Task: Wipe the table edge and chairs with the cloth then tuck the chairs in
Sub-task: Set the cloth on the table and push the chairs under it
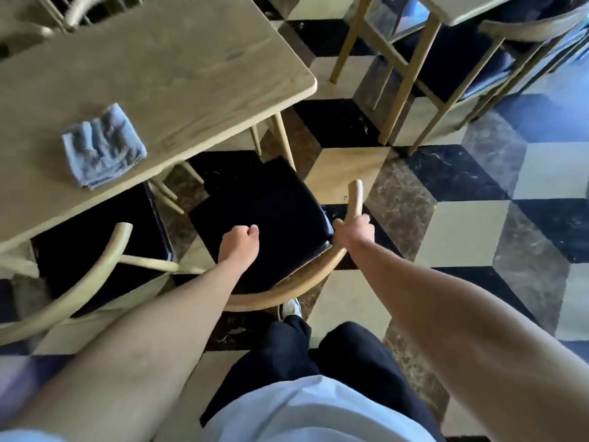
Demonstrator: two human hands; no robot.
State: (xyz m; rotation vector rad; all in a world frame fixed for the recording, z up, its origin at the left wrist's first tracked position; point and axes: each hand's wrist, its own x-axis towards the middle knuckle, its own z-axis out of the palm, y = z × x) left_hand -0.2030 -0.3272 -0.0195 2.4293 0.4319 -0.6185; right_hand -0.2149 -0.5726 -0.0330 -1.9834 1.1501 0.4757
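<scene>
- Chair with a black padded seat (261, 212) and a curved pale wooden backrest (287, 290) is seen just beside the pale wooden counter (178, 59), its front corner hidden under the counter edge.
- The right hand (355, 231) is closed around the backrest's upright end.
- The left hand (237, 244) is curled into a loose fist over the seat, grasping nothing visible.
- A folded blue-grey cloth (103, 146) lies on the counter.
- A second matching chair (95, 237) is partly hidden under the counter.

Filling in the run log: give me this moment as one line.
stage: tucking chair | right hand: on backrest | left hand: fist over seat | cloth: on table
</scene>
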